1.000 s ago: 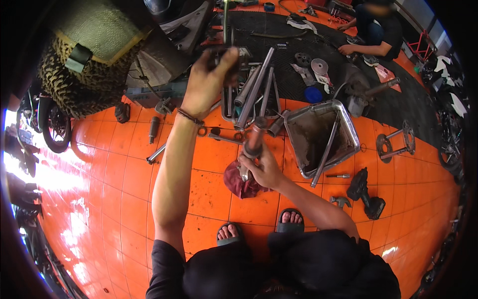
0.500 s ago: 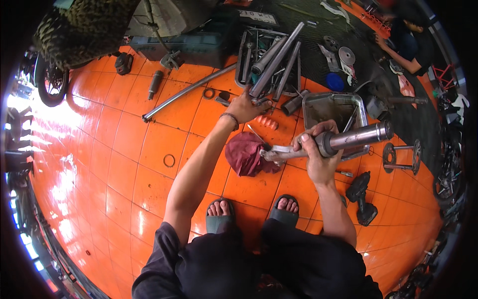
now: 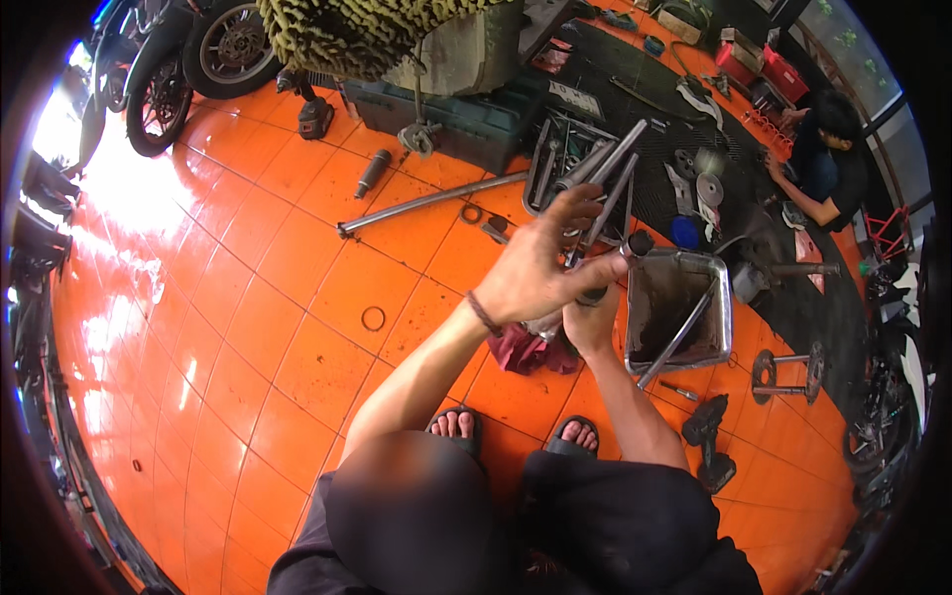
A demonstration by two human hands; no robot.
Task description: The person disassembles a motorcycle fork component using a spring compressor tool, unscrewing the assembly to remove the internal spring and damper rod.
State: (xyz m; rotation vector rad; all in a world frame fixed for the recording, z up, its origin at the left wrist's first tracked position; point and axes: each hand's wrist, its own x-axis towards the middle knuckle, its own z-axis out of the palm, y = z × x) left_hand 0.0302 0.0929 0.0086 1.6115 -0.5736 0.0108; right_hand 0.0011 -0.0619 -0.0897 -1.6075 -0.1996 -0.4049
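My left hand (image 3: pixel 548 263) is raised with fingers spread, its thumb at the dark top end (image 3: pixel 638 243) of a metal fork leg. Behind it my right hand (image 3: pixel 588 327) is closed on that fork leg, whose middle is mostly hidden by my left hand. A maroon rag (image 3: pixel 521 352) lies on the floor beneath them. A metal pan (image 3: pixel 719 307) with a steel rod (image 3: pixel 674 342) across it stands to the right. Beyond my hands, several steel tubes (image 3: pixel 620 149) rest on a tray of tools (image 3: pixel 545 139).
A long tube (image 3: pixel 426 198) and rings (image 3: pixel 373 318) lie on the orange tiles (image 3: pixel 297 347). A cordless tool (image 3: pixel 709 441) and discs on spindles (image 3: pixel 788 372) are at right. A green box (image 3: pixel 446 119) stands ahead, motorbikes (image 3: pixel 218 59) back left. A person (image 3: pixel 833 188) works on the dark mat's far side.
My left hand has left the steel tubes and risen to the fork leg's top. The fork leg, earlier pointing right, is now mostly behind that hand. The view has shifted.
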